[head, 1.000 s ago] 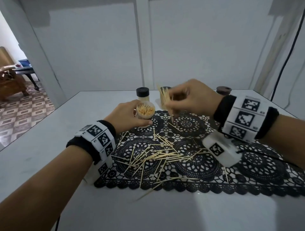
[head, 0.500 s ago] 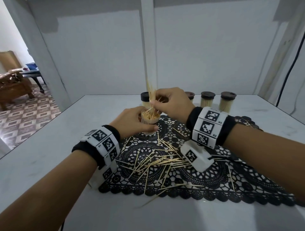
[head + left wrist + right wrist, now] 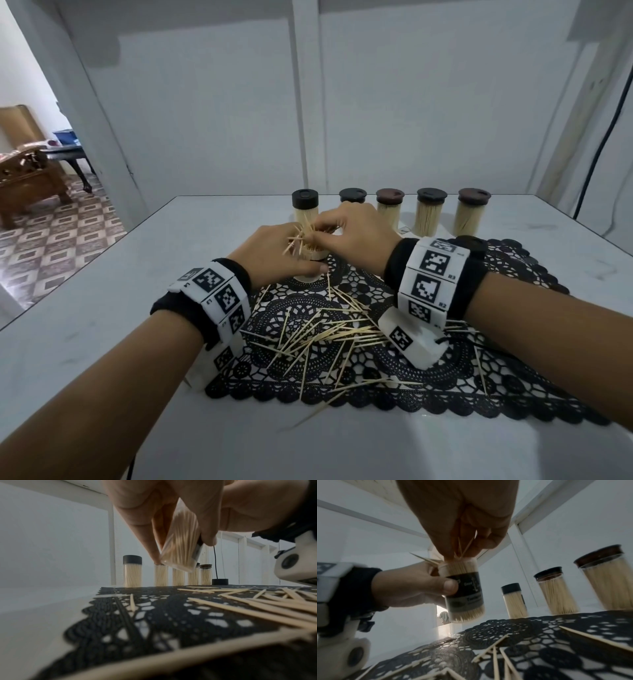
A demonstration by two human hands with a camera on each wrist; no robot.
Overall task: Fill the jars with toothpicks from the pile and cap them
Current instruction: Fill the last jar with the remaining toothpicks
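Above the black lace mat (image 3: 445, 370), the left hand (image 3: 270, 253) grips the tilted open jar (image 3: 464, 588), steadying it while the right hand (image 3: 352, 233) fingers (image 3: 447, 545) pinch toothpicks (image 3: 301, 236) into its mouth.
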